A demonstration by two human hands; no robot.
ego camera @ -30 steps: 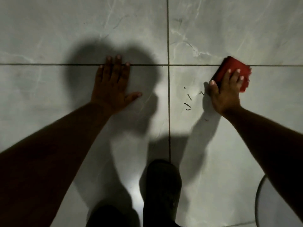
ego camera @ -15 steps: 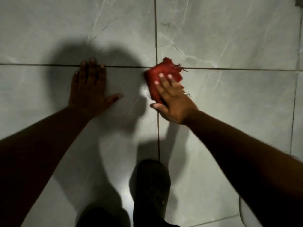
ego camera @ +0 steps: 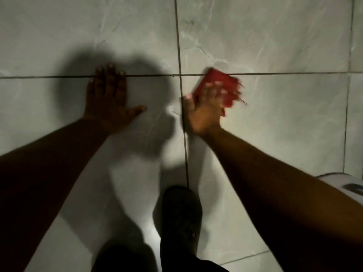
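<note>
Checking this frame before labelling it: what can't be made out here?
Head view only.
Red cloth: motion-blurred, partly under the right hand; its texture unclear.
White object at the right edge: cut off by the frame and the forearm.
Dark shoe: in deep shadow, details lost.

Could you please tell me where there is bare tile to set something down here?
Bare: the upper left tile beyond the left hand, the upper right tile beyond the red cloth, and the tile right of it. Crowded: the gap left of the right hand, and near the shoe and white object.
</note>
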